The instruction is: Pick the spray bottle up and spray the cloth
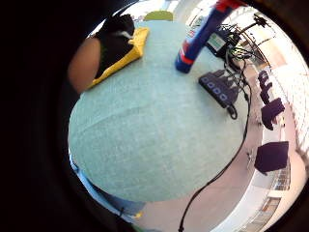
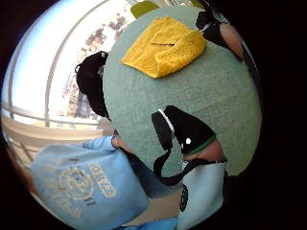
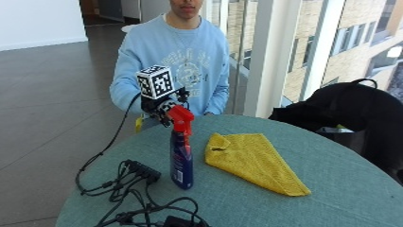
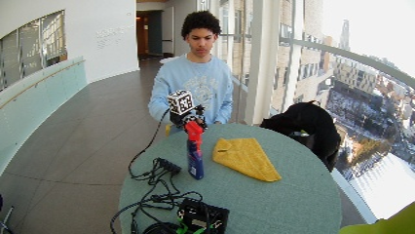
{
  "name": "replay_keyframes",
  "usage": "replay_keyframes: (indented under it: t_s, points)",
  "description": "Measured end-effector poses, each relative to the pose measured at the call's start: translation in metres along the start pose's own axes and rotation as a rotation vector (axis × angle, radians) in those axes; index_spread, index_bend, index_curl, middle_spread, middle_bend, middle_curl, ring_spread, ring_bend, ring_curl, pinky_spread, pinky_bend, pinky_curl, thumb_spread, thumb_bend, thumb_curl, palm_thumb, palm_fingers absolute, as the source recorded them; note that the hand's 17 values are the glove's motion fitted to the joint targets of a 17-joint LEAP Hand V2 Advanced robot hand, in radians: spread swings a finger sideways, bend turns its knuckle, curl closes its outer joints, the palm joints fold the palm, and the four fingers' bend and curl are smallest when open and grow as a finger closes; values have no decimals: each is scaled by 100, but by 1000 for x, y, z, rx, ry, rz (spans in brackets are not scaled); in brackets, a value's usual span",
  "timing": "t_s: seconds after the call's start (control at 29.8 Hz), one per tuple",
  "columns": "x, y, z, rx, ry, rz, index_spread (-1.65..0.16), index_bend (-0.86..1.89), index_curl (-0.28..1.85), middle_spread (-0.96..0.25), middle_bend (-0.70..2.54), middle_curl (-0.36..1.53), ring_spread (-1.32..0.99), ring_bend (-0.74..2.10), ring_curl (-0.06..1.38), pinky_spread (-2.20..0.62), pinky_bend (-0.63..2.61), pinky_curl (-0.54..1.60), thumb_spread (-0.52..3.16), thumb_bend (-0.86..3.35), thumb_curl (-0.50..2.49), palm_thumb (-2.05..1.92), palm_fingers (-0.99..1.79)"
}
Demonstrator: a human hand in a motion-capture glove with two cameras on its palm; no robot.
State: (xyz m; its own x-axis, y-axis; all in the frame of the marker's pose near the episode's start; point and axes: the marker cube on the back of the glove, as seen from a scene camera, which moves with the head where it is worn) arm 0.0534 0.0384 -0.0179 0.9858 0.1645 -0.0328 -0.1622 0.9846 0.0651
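— Where's the tall blue plastic spray bottle with the red trigger head (image 3: 181, 156)?
— Upright on the round green table (image 3: 353, 189), at nine o'clock of the folded yellow cloth (image 3: 255, 161).
— And the gloved right hand (image 3: 162, 106)?
— At the trigger head; whether it grips, I cannot tell. Black cables (image 3: 135, 189) lie at the bottle's eight o'clock.

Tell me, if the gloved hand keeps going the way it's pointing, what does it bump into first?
Probably the red top of the spray bottle. The gloved hand is right behind it, already at or almost touching it. Depth is hard to judge; the yellow cloth lies off to the side.
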Motion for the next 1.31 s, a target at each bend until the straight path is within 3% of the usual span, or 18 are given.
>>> replay_keyframes:
  t_s: [0.47,0.77,1.31]
  points:
    - [62,4,-15,163,-484,220,-36,12,33,-7,23,35,-1,19,27,22,22,28,109,-1,25,54,55]
    - [79,-22,-12,260,-742,257,-37,7,27,-6,23,36,1,24,28,24,33,32,107,-2,26,54,53]
    - [109,-81,0,290,-846,330,-37,10,22,-5,22,37,1,30,31,22,43,36,105,-2,28,56,55]
